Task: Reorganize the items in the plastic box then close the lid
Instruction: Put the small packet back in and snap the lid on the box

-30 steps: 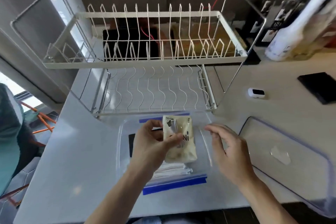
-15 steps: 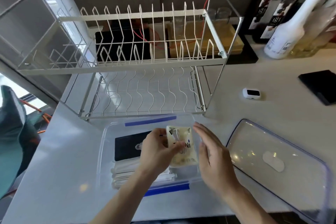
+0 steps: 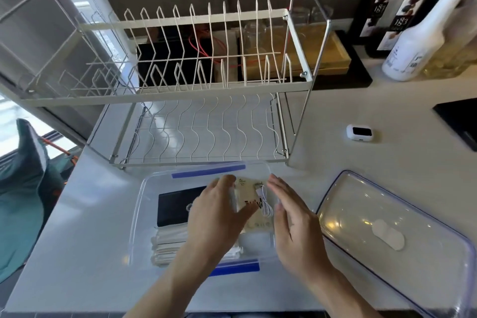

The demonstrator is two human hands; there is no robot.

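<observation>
A clear plastic box (image 3: 140, 204) with blue clip strips stands on the counter in front of me. Inside lie a black flat item (image 3: 175, 205), a stack of white wrapped packets (image 3: 169, 240) and a beige pouch (image 3: 251, 199) with a white cable on it. My left hand (image 3: 219, 217) rests on the pouch's left side, thumb across it, low in the box's right part. My right hand (image 3: 291, 224) hovers beside the pouch's right edge, fingers apart and holding nothing. The clear lid (image 3: 402, 237) lies upside down to the right of the box.
A two-tier white wire dish rack (image 3: 206, 100) stands just behind the box. A small white device (image 3: 359, 132) and a black flat object (image 3: 459, 119) lie on the counter at right. Bottles (image 3: 418, 41) stand at the back right. The counter edge runs close to me.
My left hand has lowered the pouch from above the box down into its right part. My right hand has moved in beside it. The view has shifted, so the box sits further left.
</observation>
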